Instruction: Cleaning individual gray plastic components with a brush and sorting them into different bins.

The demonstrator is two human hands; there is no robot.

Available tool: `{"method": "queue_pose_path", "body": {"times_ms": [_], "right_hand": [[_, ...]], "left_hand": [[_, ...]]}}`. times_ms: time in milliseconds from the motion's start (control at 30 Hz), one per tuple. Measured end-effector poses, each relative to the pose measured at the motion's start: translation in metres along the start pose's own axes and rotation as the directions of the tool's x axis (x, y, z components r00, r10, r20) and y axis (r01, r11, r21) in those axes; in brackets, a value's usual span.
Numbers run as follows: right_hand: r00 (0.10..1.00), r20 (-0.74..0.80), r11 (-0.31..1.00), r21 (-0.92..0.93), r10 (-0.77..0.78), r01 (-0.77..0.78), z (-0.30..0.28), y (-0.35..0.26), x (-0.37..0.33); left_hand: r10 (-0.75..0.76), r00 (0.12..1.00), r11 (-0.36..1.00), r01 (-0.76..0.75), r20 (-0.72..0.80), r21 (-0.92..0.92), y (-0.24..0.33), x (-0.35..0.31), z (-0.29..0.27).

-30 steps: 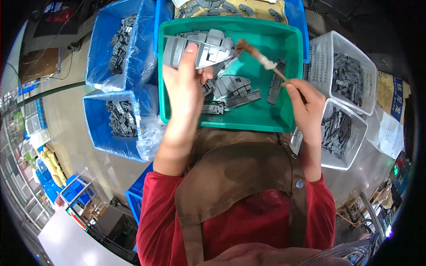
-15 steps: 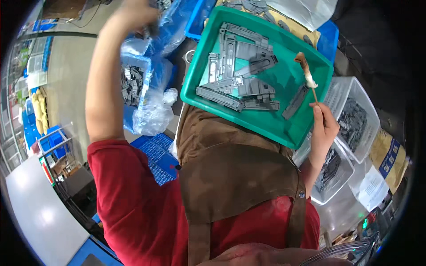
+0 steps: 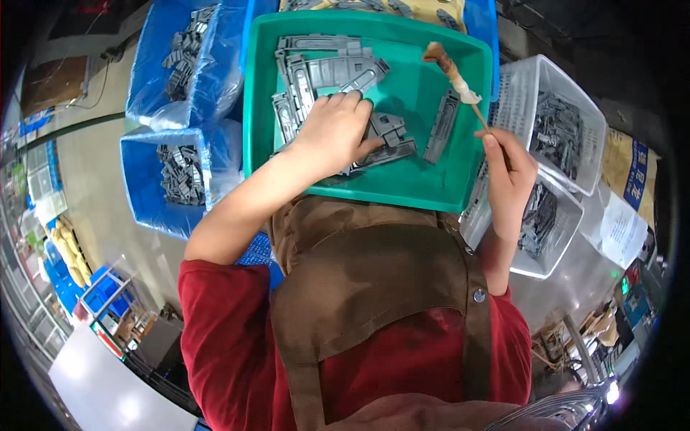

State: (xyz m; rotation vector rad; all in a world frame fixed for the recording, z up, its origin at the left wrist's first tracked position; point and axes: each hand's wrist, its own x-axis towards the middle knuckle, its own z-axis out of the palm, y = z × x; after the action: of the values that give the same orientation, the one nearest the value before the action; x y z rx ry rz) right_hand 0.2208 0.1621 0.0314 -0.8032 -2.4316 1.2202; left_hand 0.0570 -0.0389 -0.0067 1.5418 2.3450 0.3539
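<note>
A green tray (image 3: pixel 370 192) holds several long, ribbed grey plastic parts (image 3: pixel 338 68). My left hand (image 3: pixel 332 133) is over the pile inside it, fingers curled down around a grey plastic part; the fingertips are partly hidden. Between the thumb and fingers of my right hand (image 3: pixel 509 161), at the tray's right edge, is a thin wooden stick swab (image 3: pixel 453 75). Its wad is white low down and stained brown at the tip, which points up over the tray. One grey part (image 3: pixel 441 128) lies apart from the pile, below the swab.
To the left stand two blue bins lined with clear plastic, a far bin (image 3: pixel 147 65) and a near bin (image 3: pixel 140 194), both holding small grey parts. Two white baskets, a far basket (image 3: pixel 593 122) and a near basket (image 3: pixel 557 255), stand right with more grey parts. Behind the tray lie parts on brown paper (image 3: pixel 424 10).
My left hand has come from the far left, over the blue bins, down into the green tray. The right hand still holds the swab. The whole view has turned and shifted.
</note>
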Motion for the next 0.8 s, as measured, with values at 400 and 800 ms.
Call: {"method": "queue_pose_path", "body": {"times_ms": [400,800], "right_hand": [[0.993,0.063,0.993,0.077,-0.098,0.093,-0.013,-0.001,-0.011],[0.875,0.333,0.935,0.084,-0.351,0.344,-0.017,-0.013,-0.01]], "left_hand": [[0.042,0.878,0.803,-0.313,-0.476,-0.507,-0.016,-0.02,-0.032],[0.098,0.795,0.888,-0.342,-0.598,-0.308,-0.034,-0.031,-0.056]]}}
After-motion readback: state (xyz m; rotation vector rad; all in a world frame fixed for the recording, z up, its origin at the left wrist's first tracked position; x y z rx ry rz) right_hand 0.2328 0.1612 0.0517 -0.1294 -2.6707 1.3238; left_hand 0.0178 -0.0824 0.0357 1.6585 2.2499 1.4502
